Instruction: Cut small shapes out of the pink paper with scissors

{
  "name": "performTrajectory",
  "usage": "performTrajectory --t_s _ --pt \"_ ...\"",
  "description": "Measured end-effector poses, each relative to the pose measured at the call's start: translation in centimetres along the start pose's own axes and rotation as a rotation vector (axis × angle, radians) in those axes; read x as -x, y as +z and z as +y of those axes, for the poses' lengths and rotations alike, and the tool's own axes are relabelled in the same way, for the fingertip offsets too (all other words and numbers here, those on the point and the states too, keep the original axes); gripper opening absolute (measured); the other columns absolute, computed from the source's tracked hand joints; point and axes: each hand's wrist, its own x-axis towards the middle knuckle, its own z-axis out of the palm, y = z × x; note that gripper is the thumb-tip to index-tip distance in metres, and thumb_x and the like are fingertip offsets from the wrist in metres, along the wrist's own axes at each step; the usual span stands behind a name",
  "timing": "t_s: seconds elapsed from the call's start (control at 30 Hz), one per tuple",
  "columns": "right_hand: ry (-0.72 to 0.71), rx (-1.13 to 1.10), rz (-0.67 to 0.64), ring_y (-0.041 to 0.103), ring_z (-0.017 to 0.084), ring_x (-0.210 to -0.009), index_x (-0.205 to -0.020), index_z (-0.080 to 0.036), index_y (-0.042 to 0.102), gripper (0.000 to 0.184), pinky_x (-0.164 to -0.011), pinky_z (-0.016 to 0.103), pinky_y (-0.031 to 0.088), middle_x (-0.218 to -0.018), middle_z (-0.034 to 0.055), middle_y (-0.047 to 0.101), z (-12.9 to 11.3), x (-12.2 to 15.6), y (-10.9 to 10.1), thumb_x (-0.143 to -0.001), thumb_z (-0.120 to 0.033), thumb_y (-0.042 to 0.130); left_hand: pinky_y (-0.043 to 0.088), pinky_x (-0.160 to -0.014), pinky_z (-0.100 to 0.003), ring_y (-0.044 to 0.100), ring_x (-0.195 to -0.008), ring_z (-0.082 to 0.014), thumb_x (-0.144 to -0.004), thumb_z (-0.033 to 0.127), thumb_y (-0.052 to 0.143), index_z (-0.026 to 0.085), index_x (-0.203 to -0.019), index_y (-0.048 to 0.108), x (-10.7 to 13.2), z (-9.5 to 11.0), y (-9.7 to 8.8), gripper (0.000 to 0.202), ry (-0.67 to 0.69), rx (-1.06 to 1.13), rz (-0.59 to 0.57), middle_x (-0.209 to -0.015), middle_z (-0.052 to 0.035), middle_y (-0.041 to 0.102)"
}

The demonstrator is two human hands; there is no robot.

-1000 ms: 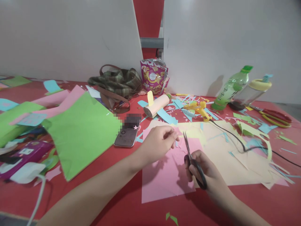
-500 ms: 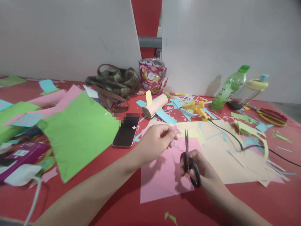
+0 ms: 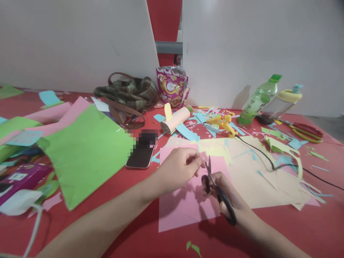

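My right hand (image 3: 221, 188) grips a pair of black-handled scissors (image 3: 214, 179) with the handles spread. The blades are parted and point away from me, their tips close by my left fingertips. My left hand (image 3: 182, 165) is closed in a pinch on a small piece of pink paper (image 3: 203, 156), mostly hidden by the fingers and blades. Whether the blades touch that piece I cannot tell. Beneath both hands lies a pink sheet of paper (image 3: 174, 211), partly shaded by them.
A phone (image 3: 138, 156) and a large green paper star (image 3: 91, 154) lie to the left. Behind are a paper-covered tube (image 3: 176, 120) and a yellow glue gun (image 3: 223, 123), its black cord (image 3: 255, 148) crossing cream paper (image 3: 247, 179). A green bottle (image 3: 259, 102) leans at back right.
The scissors have turned and their blades have opened wider, closer to my left fingertips. My left hand has shifted slightly, still pinching the pink piece. The view has moved a little.
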Motion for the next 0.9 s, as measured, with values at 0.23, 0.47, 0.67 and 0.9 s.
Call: performTrajectory --t_s 0.23,0.47,0.67,0.9 --pt "-0.004 0.049 0.018 0.041 0.017 -0.066 -0.08 -0.023 0.039 0.031 -0.056 0.028 0.035 -0.075 0.0016 0.042 0.0 -0.1 -0.3 -0.068 -0.047 0.055 0.035 -0.044 -0.019 0.045 -0.046 -0.0077 -0.08 0.032 0.035 0.015 -0.058 0.046 0.0 -0.3 0.2 0.03 -0.007 -0.019 -0.008 -0.058 0.0015 0.053" --pt "-0.008 0.08 0.049 0.041 0.016 -0.065 -0.08 -0.023 0.04 0.032 -0.054 0.026 0.034 -0.074 0.0009 0.042 -0.3 0.0 -0.1 -0.067 -0.047 0.056 0.033 -0.043 -0.018 0.046 -0.047 -0.008 -0.08 0.033 0.034 0.016 -0.062 0.049 -0.1 -0.2 0.1 0.029 -0.018 -0.02 -0.024 -0.057 0.0017 0.053" --pt "-0.084 -0.059 0.24 0.045 0.015 -0.065 -0.075 -0.024 0.038 0.03 -0.058 0.027 0.039 -0.072 -0.0006 0.044 -0.1 -0.5 -0.2 -0.065 -0.039 0.062 0.034 -0.043 -0.018 0.046 -0.046 -0.0087 -0.079 0.031 0.036 0.015 -0.063 0.053 0.1 0.1 0.2 0.028 -0.034 -0.038 -0.117 -0.053 0.0009 0.052" --pt "-0.133 -0.172 0.377 0.048 0.012 -0.064 -0.071 -0.024 0.038 0.029 -0.056 0.023 0.038 -0.074 -0.0035 0.048 -0.6 -0.7 0.1 -0.063 -0.02 0.066 0.033 -0.043 -0.018 0.048 -0.047 -0.0086 -0.079 0.025 0.035 0.014 -0.059 0.053 0.5 0.0 1.3 0.029 0.051 -0.144 -0.341 -0.057 -0.0007 0.057"
